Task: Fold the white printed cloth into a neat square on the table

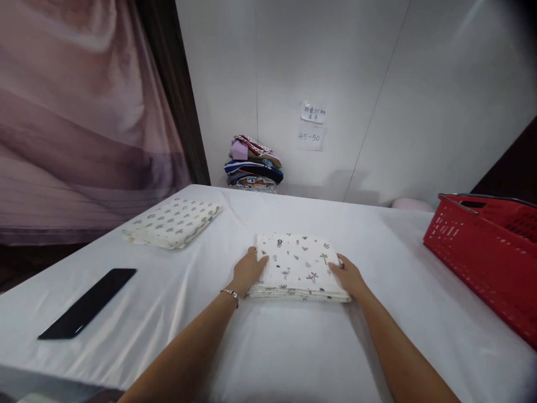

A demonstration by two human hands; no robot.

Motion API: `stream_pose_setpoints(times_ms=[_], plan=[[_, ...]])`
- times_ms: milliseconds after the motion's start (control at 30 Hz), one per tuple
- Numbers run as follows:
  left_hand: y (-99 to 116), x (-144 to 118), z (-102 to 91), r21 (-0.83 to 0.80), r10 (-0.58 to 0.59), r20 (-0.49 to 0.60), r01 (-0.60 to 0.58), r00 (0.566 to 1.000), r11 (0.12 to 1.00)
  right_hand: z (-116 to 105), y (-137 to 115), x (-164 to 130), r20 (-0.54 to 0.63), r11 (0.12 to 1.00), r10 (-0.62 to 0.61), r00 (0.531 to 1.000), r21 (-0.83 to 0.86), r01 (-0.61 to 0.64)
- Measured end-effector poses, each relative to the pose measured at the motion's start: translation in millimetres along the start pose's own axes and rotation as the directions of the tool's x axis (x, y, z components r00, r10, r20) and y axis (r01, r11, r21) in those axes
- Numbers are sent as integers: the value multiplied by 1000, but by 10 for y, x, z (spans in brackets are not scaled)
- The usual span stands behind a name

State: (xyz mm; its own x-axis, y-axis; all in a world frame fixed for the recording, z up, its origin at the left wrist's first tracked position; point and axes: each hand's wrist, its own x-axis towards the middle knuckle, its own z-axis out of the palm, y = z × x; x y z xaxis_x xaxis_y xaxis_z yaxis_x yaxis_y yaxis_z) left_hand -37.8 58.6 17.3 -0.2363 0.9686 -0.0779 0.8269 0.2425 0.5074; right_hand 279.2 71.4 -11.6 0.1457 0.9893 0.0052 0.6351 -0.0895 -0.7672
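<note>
Two side edges of a folded printed cloth (297,262) are pinched, one by the fingers of the left hand (246,272), the other by those of the right hand (349,276), thumbs on top, so it lies between them on the worktop (289,347). The step looks like squaring up the folded layers; the next move seems to call for an even grip so the layers stay aligned.
</note>
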Motion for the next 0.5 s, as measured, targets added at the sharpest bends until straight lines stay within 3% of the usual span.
stream_pose_setpoints(times_ms=[167, 333, 500], plan=[[110, 144, -24, -80, 115, -40, -118, 993, 990, -32, 17, -21, -180, 993, -10, 984, 115, 31], [175, 302, 24, -99, 71, 41, -67, 997, 993, -66, 25, -26, -97, 979, -16, 995, -203, -4], [25, 236, -4, -214, 70, 10, -66, 997, 975, -113, 59, -114, -90, 944, -52, 995, -330, 20]])
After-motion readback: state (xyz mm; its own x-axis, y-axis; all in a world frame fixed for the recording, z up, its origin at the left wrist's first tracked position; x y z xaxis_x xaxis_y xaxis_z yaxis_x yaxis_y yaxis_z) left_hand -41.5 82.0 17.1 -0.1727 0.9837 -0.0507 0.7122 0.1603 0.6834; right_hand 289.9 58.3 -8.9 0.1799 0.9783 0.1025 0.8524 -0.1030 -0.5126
